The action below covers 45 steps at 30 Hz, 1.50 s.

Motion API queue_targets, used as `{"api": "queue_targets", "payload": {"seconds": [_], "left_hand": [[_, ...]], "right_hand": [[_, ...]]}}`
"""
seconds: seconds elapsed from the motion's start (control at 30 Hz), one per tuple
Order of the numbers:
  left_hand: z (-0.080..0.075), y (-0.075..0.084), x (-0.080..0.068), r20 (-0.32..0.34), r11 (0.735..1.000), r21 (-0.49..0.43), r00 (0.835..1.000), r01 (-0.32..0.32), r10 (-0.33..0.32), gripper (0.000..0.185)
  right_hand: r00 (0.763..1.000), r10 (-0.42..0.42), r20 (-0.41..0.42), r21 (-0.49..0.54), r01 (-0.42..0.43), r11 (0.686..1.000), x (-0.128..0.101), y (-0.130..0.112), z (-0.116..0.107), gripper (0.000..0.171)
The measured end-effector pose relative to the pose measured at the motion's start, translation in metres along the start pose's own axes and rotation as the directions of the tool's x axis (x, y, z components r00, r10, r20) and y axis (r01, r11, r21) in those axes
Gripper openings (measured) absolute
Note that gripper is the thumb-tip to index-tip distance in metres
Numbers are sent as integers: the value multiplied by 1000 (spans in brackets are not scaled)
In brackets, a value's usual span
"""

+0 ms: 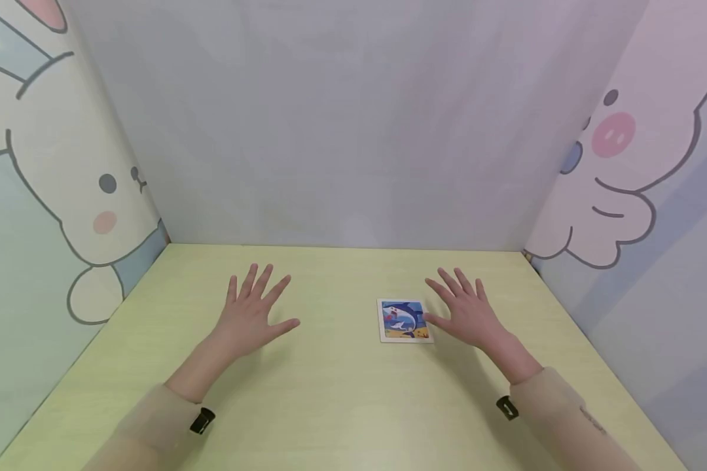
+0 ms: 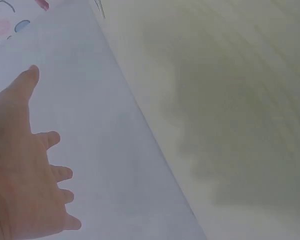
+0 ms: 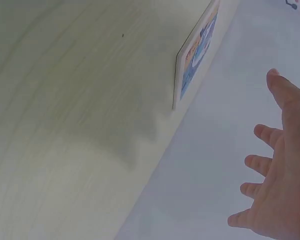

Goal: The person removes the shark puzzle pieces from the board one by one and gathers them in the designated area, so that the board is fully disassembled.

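Observation:
A small square picture tile (image 1: 404,320) with a blue dolphin on it lies flat on the pale green table (image 1: 342,386), right of centre. My right hand (image 1: 465,307) is spread, palm down, just right of the tile, its thumb tip at the tile's right edge. My left hand (image 1: 250,313) is spread, palm down, over bare table to the left, holding nothing. In the right wrist view the tile (image 3: 197,50) shows edge-on beyond the straight fingers (image 3: 270,165). The left wrist view shows only my left hand's straight fingers (image 2: 35,165) and table.
Pale walls close the table on three sides. The left wall (image 1: 47,196) carries a cartoon rabbit and the right wall (image 1: 630,170) a pink cartoon animal. Beige sleeves cover both forearms, each with a small black clip (image 1: 201,420) near the wrist.

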<state>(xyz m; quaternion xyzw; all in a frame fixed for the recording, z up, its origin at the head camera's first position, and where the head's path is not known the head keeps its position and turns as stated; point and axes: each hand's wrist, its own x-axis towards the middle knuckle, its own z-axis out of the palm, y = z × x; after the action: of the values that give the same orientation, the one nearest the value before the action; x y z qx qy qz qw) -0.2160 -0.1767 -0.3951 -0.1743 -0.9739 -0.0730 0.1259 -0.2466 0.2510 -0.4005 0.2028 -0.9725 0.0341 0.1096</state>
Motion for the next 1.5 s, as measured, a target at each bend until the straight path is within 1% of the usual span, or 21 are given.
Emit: {"api": "queue_targets", "payload": {"seconds": [0.13, 0.3, 0.43, 0.6, 0.7, 0.77, 0.87, 0.97, 1.07, 1.13, 1.2, 1.3, 1.37, 1.5], "left_hand": [[0, 8, 14, 8, 1000, -1, 1000, -18, 18, 84], [3, 21, 33, -2, 998, -18, 998, -58, 58, 82], [9, 34, 47, -3, 996, -12, 996, -89, 89, 82], [23, 53, 68, 2, 992, 0, 992, -125, 125, 83], [33, 64, 79, 16, 990, -7, 990, -139, 139, 84], [40, 70, 86, 29, 990, -5, 990, -141, 141, 85], [49, 80, 95, 64, 990, -23, 988, -142, 143, 87], [59, 88, 103, 98, 986, -62, 982, -153, 159, 87], [67, 95, 109, 125, 979, -107, 975, -171, 184, 87], [72, 99, 112, 154, 974, -140, 968, -179, 200, 88], [74, 104, 115, 193, 968, -169, 957, -186, 218, 87], [79, 110, 119, 260, 960, -206, 935, -191, 242, 86], [83, 114, 121, 290, 955, -221, 921, -200, 260, 84], [89, 118, 125, 325, 943, -251, 899, -217, 294, 79]], "right_hand": [[1000, -21, 4, 13, 21, 1000, 9, -2, 0, 75], [998, -55, -7, 62, 55, 997, 20, -4, 6, 76], [996, -83, -8, 92, 84, 992, 28, -4, 14, 76], [991, -130, 34, 123, 125, 984, 39, -3, 23, 77], [985, -155, 80, 131, 144, 981, 44, -2, 29, 77], [980, -162, 115, 156, 143, 977, 47, -2, 31, 77], [969, -151, 198, 233, 103, 967, 49, -1, 33, 78], [949, -151, 275, 307, 62, 950, 50, 0, 35, 82], [927, -169, 334, 353, 43, 935, 51, 2, 37, 86], [916, -183, 356, 370, 42, 928, 51, 3, 38, 88], [909, -199, 367, 380, 49, 924, 50, 4, 40, 90], [903, -219, 369, 374, 72, 925, 49, 5, 41, 92], [902, -243, 358, 366, 104, 925, 49, 6, 43, 91], [898, -274, 343, 360, 144, 922, 49, 8, 45, 87]]}}
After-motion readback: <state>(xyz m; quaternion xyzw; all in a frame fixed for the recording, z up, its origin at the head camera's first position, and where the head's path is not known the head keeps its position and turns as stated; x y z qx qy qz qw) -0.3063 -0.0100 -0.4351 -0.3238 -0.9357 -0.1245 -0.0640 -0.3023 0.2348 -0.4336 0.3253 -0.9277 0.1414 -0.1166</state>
